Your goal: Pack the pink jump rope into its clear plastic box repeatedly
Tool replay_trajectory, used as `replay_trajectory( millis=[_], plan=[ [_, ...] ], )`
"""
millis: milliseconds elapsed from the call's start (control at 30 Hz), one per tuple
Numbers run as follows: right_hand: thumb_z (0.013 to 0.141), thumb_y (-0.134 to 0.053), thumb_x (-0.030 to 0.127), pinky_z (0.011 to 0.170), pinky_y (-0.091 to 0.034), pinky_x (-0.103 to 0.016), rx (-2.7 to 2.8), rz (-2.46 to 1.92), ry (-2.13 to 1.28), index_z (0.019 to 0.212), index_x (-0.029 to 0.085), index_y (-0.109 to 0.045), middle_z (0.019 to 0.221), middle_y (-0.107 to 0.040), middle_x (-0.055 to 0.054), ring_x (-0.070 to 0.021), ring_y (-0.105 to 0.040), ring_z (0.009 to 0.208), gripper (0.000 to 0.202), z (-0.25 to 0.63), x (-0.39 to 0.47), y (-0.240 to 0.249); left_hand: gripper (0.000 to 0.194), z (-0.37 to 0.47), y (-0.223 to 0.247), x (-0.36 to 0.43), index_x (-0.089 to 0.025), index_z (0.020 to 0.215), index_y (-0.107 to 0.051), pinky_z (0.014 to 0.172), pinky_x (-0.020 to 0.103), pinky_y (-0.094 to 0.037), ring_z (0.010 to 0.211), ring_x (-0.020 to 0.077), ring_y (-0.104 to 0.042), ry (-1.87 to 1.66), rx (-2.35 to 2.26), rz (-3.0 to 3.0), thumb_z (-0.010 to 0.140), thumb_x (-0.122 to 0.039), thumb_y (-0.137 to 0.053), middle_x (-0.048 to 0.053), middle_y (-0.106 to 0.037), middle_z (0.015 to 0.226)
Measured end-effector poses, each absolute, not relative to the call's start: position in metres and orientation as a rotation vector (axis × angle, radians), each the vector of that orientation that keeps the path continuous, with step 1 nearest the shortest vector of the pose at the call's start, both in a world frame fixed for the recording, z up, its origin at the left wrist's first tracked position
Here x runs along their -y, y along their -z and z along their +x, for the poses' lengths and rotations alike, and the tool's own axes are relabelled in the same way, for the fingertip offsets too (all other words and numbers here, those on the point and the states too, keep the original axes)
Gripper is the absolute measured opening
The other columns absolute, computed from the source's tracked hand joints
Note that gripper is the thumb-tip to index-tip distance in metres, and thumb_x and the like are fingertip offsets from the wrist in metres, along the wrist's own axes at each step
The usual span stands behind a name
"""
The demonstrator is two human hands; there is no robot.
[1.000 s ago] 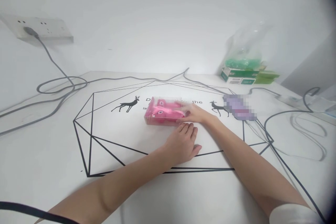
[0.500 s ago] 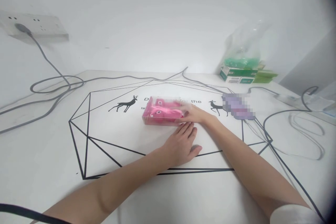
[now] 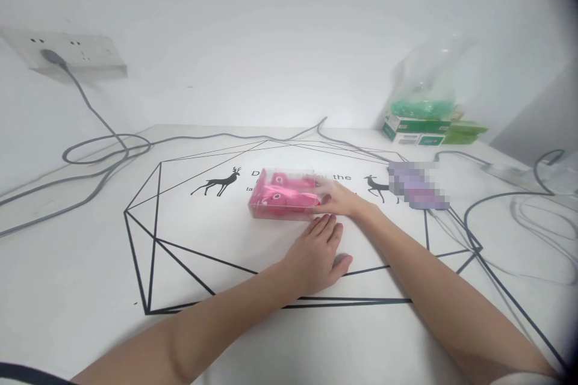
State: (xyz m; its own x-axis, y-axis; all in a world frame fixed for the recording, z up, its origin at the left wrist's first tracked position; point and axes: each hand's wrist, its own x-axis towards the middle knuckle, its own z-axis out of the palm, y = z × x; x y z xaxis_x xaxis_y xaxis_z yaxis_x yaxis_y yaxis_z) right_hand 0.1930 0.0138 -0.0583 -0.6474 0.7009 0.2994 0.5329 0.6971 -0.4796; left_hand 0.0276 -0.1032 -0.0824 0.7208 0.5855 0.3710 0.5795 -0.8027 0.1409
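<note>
A clear plastic box (image 3: 271, 209) with bright pink contents lies flat on the white table. Inside it, pink shapes with round eye-like spots (image 3: 279, 180) show through the lid. My right hand (image 3: 336, 195) reaches around the box's right end, thumb on the near side and fingers over the far part, gripping it. Just below, my left hand (image 3: 316, 255) rests palm down on the table, fingers stretched and thumb apart, close to the box's near right corner and holding nothing.
A blurred-out purple object (image 3: 418, 186) lies to the right with cables. Green-and-white boxes (image 3: 418, 129) under a plastic bag (image 3: 427, 87) stand at the back right. A grey cable (image 3: 221, 135) runs along the back to a wall socket (image 3: 85, 54). Black lines and deer (image 3: 217, 181) decorate the tabletop.
The whole view has shifted slightly, so everything appears a little further right and lower. Both hands and the box keep about the same places on the table.
</note>
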Motion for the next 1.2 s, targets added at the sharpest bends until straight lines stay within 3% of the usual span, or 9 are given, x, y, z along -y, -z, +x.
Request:
replay_trajectory(
  millis=[267,533,867,1067,1200],
  plan=[
    [0.078,-0.074,0.046,0.097,-0.049,-0.037,2.44,-0.968,-0.511,0.103,0.031,-0.076,0.149,-0.048,-0.002,-0.0276,-0.059,0.12,0.029,0.193,-0.005,0.049,0.056,0.027,0.082,0.103,-0.004,0.136,-0.047,0.113,0.05,-0.036,0.139,0.0342,-0.041,-0.593,-1.019,2.932,0.097,-0.044,-0.041,0.025,-0.047,0.145],
    [0.081,-0.07,0.043,0.091,-0.051,-0.033,2.466,-0.956,-0.478,0.101,0.029,-0.078,0.152,-0.044,-0.002,-0.0255,-0.065,0.11,0.025,0.195,-0.004,0.044,0.052,0.028,0.082,0.104,-0.006,0.133,-0.05,0.116,0.048,-0.032,0.138,0.0309,-0.043,-0.609,-1.008,2.934,0.097,-0.042,-0.041,0.022,-0.052,0.141],
    [0.084,-0.067,0.043,0.09,-0.052,-0.034,2.44,-0.962,-0.455,0.107,0.03,-0.076,0.144,-0.053,-0.002,-0.0237,-0.066,0.107,0.028,0.196,-0.006,0.044,0.051,0.028,0.081,0.103,-0.006,0.133,-0.05,0.116,0.049,-0.032,0.138,0.0311,-0.043,-0.593,-0.994,2.925,0.096,-0.041,-0.042,0.021,-0.052,0.141],
    [0.081,-0.07,0.048,0.098,-0.049,-0.04,2.467,-1.066,-0.505,0.135,0.036,-0.058,0.156,-0.038,-0.003,-0.0312,-0.056,0.126,0.057,0.193,-0.004,0.048,0.053,0.028,0.082,0.102,-0.005,0.133,-0.049,0.116,0.048,-0.031,0.139,0.0311,-0.041,-0.596,-0.986,2.927,0.097,-0.042,-0.042,0.022,-0.05,0.143],
    [0.079,-0.071,0.048,0.106,-0.044,-0.042,2.465,-1.062,-0.551,0.136,0.035,-0.058,0.159,-0.032,-0.003,-0.0324,-0.047,0.134,0.06,0.188,-0.002,0.046,0.053,0.029,0.082,0.102,-0.004,0.133,-0.05,0.117,0.048,-0.03,0.14,0.0314,-0.04,-0.586,-0.988,2.931,0.097,-0.042,-0.041,0.023,-0.05,0.143]
  ],
)
